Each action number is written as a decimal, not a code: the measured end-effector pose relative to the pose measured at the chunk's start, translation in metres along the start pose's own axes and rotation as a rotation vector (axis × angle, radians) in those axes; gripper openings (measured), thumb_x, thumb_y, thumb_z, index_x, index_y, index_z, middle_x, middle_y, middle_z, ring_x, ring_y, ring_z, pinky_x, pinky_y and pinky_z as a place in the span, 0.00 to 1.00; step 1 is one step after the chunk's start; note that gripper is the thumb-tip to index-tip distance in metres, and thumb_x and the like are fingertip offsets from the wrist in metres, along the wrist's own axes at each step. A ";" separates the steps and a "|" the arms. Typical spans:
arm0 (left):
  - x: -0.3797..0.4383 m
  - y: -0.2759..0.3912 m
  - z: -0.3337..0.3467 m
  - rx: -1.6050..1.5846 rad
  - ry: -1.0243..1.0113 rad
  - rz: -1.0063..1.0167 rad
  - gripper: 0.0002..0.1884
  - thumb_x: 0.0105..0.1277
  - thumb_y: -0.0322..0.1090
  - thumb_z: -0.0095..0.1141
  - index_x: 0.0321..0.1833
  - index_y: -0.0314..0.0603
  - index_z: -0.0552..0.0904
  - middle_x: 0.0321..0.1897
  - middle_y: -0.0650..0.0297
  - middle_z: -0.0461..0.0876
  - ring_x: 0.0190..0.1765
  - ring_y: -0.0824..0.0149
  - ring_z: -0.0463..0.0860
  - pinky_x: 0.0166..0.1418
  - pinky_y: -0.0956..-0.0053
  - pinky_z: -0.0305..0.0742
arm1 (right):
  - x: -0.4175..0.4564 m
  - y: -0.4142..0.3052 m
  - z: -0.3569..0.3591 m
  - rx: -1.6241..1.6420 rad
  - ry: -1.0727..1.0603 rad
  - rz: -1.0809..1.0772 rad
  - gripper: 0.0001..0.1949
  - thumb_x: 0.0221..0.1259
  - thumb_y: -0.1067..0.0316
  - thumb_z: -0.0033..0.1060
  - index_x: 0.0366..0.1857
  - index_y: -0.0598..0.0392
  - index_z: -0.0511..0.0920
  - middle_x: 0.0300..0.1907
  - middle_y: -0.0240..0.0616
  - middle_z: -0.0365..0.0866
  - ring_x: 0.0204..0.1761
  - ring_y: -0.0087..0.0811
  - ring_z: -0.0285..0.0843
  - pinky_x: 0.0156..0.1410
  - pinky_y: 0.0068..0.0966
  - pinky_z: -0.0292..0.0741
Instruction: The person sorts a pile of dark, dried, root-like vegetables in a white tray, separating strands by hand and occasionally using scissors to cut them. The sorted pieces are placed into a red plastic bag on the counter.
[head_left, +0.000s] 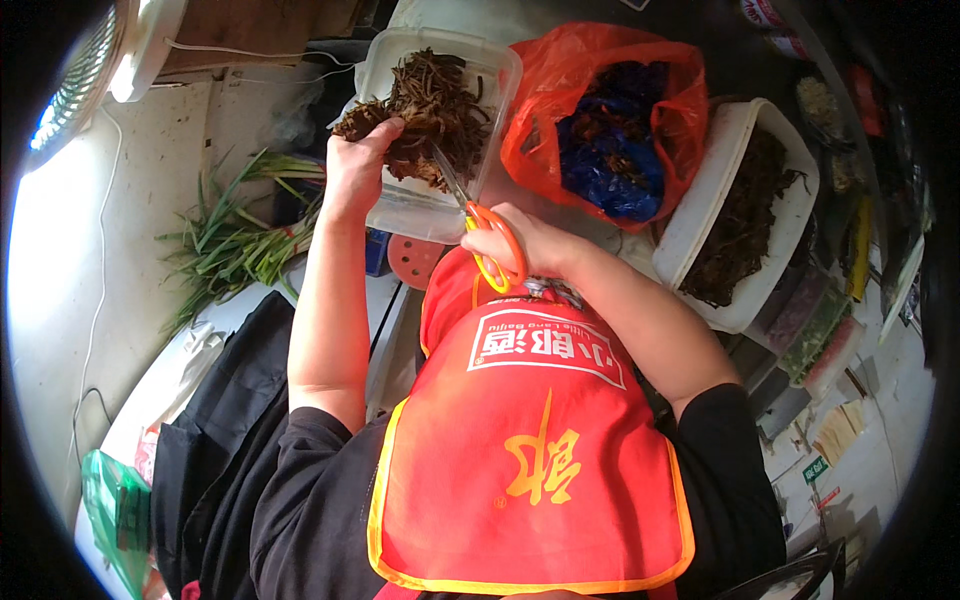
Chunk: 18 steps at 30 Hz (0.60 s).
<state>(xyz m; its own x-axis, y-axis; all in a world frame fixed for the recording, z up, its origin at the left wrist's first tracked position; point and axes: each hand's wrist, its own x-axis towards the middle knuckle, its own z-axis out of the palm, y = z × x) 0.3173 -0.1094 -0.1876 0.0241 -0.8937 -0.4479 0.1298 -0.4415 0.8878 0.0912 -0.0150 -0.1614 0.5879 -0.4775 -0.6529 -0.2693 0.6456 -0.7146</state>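
My left hand (356, 172) grips a clump of brown fibrous food (361, 120) over the left side of a translucent plastic tub (416, 217). Exactly what food it is, I cannot tell. In the tub lies a heap of similar brown strips (442, 82). My right hand (540, 240) has its fingers in the orange and yellow handles of a pair of scissors (454, 184). Their blades point up and left, with the tips among the brown strips right of my left hand. How far the blades are apart is hard to see.
Right of the tub stands a red plastic bag (536, 90) with a blue bag (611, 165) inside. Beyond it, a white plastic tub (716, 195) holds dark brown strands (739, 232). Green leafy stalks (247, 236) lie at left, below a fan (79, 82). A red perforated disc (414, 261) sits near my apron.
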 end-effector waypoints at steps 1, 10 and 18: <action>-0.002 0.002 -0.002 -0.029 -0.007 -0.022 0.07 0.68 0.25 0.65 0.46 0.30 0.85 0.35 0.56 0.88 0.28 0.61 0.87 0.24 0.68 0.80 | -0.004 0.000 -0.001 -0.062 -0.020 0.009 0.19 0.69 0.55 0.58 0.27 0.62 0.79 0.20 0.38 0.80 0.23 0.27 0.78 0.30 0.30 0.74; -0.023 0.039 -0.016 0.351 -0.270 -0.027 0.11 0.57 0.17 0.58 0.43 0.34 0.83 0.34 0.63 0.85 0.35 0.68 0.86 0.36 0.73 0.82 | -0.007 -0.008 -0.002 0.159 -0.303 0.076 0.18 0.64 0.57 0.53 0.35 0.66 0.83 0.34 0.44 0.86 0.36 0.32 0.85 0.40 0.29 0.80; -0.030 0.066 -0.014 0.701 -0.587 0.089 0.10 0.53 0.19 0.63 0.39 0.33 0.83 0.29 0.70 0.85 0.35 0.78 0.79 0.41 0.77 0.78 | -0.013 -0.034 -0.001 0.073 -0.225 0.034 0.18 0.64 0.55 0.50 0.30 0.63 0.79 0.25 0.39 0.81 0.28 0.31 0.82 0.34 0.30 0.76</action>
<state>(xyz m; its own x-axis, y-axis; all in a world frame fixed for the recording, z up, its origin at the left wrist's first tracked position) 0.3394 -0.1107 -0.1172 -0.5270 -0.7393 -0.4193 -0.4840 -0.1445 0.8631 0.0918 -0.0315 -0.1292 0.7365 -0.3152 -0.5984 -0.2411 0.7043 -0.6677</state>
